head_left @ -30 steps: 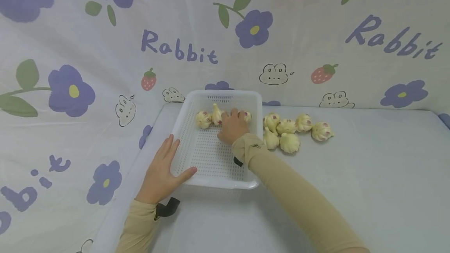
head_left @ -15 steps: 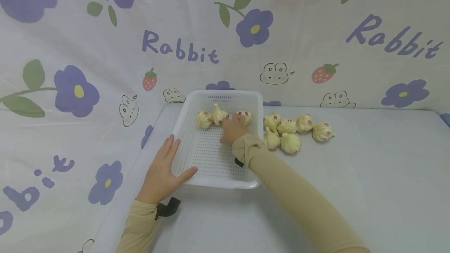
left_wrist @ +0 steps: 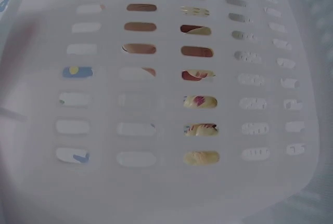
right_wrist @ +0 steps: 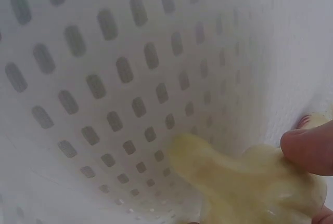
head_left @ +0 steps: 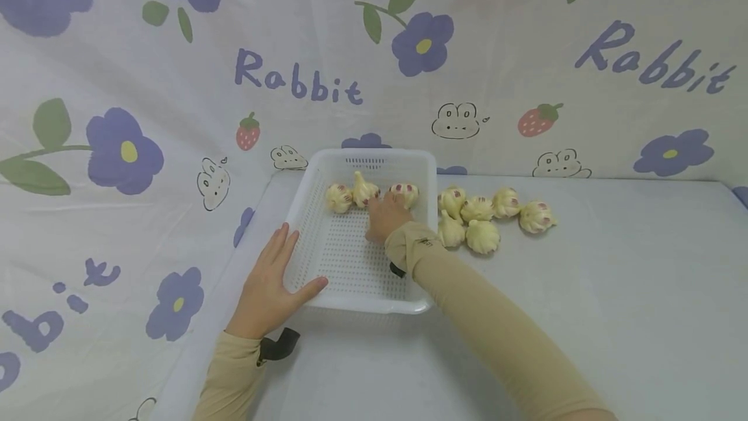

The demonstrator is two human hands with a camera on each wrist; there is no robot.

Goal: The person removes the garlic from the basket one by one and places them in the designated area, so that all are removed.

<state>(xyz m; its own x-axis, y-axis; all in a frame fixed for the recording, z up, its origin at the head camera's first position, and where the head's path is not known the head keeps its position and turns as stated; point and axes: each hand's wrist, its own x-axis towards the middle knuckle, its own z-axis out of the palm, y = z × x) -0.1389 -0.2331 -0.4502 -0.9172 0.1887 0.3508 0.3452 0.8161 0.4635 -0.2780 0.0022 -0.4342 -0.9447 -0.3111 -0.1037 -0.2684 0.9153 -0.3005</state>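
Inside the perforated basket (head_left: 362,305), by its far wall, the right hand (head_left: 388,217) had its grip clamped on a garlic bulb (right_wrist: 255,187) beside others (head_left: 340,199). The left hand (head_left: 270,292), fingers and thumb apart, touched the basket's rim. Right of the basket lay six bulbs (head_left: 482,237).

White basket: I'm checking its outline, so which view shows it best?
The head view: nearly the whole rim of the white basket shows. The left wrist view shows mainly a slotted wall close up; the right wrist view, perforated plastic behind a garlic bulb.
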